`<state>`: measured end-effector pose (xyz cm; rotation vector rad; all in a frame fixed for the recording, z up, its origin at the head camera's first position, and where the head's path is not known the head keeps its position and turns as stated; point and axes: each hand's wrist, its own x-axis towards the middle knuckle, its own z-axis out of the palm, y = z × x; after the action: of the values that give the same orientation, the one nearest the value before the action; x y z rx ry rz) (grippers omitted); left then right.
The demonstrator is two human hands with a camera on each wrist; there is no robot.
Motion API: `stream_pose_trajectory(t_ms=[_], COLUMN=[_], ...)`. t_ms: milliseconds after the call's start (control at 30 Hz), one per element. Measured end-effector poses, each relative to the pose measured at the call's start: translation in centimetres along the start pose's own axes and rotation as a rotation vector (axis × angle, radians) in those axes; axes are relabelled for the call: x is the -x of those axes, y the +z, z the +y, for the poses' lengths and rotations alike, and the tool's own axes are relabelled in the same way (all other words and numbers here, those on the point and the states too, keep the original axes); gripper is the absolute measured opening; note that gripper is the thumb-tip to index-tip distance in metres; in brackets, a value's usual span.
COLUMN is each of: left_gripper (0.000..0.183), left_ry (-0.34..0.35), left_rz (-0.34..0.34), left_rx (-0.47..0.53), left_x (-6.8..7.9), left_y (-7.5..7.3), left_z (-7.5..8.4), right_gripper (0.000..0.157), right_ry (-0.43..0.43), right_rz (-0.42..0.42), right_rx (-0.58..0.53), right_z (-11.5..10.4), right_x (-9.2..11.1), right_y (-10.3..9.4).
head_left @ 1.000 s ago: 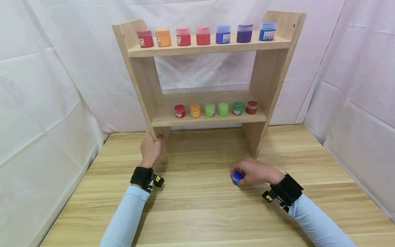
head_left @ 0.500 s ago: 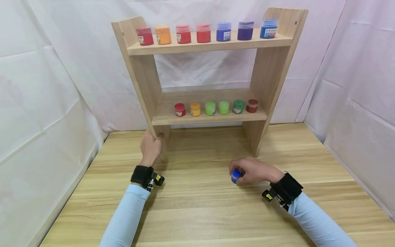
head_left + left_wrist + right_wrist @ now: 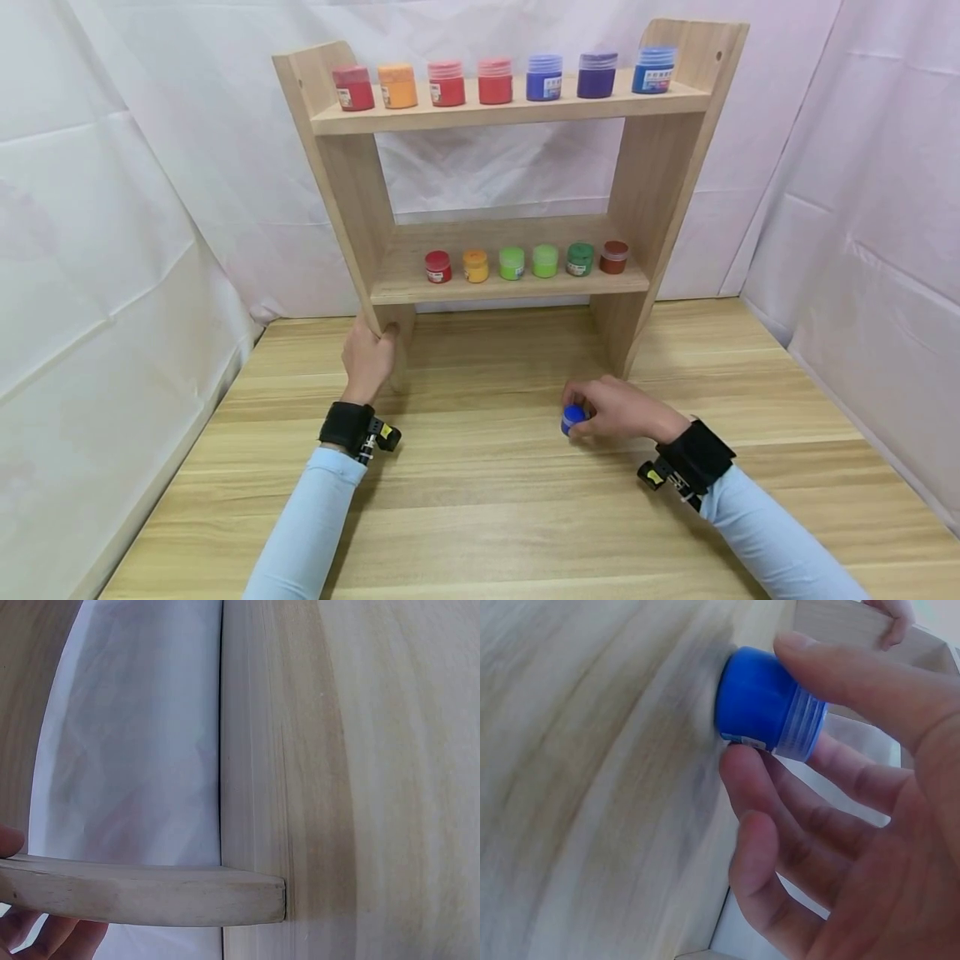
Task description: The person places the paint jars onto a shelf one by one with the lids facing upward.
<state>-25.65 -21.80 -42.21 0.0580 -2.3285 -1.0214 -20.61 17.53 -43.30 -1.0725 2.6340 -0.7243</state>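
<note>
My right hand (image 3: 621,408) pinches a small blue paint jar (image 3: 573,422), low over the table in front of the shelf's right leg. Up close in the right wrist view, the thumb lies on one side of the jar (image 3: 756,697) and fingertips on the other. Its clear ribbed cap end faces the palm and its blue end faces the wood. At the lower left of the wooden shelf (image 3: 510,293), my left hand (image 3: 367,360) grips the side panel. The left wrist view has the thumb above the panel's edge (image 3: 150,894) and fingers (image 3: 79,941) curled beneath.
Along the shelf's top board stand several red, orange and blue jars (image 3: 543,79). The lower board carries several smaller ones, among them a light green jar (image 3: 512,264) and a brown jar (image 3: 613,258). White cloth (image 3: 112,250) hangs around the wooden table (image 3: 480,517).
My right hand has moved slightly away from me with the blue paint jar, toward the shelf. The left hand keeps its grip on the side panel.
</note>
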Motion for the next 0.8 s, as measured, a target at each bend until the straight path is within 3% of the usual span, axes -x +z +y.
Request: stream_pose_trajectory(t_ms=[267,800], left_gripper=[0.034,0.031], left_ry=[-0.005,-0.013], left_rz=[-0.003,0.003], left_rx=[-0.001,-0.004], left_x=[0.01,-0.12], left_y=[-0.01,0.2], left_z=[0.07,-0.21], right_gripper=[0.032,0.027], right_ry=[0.027,-0.002], right_rz=[0.026,0.036], right_rx=[-0.009,-0.064], right_z=[-0.05,0.76], right_x=[-0.04,-0.32], right_y=[-0.03,0.22])
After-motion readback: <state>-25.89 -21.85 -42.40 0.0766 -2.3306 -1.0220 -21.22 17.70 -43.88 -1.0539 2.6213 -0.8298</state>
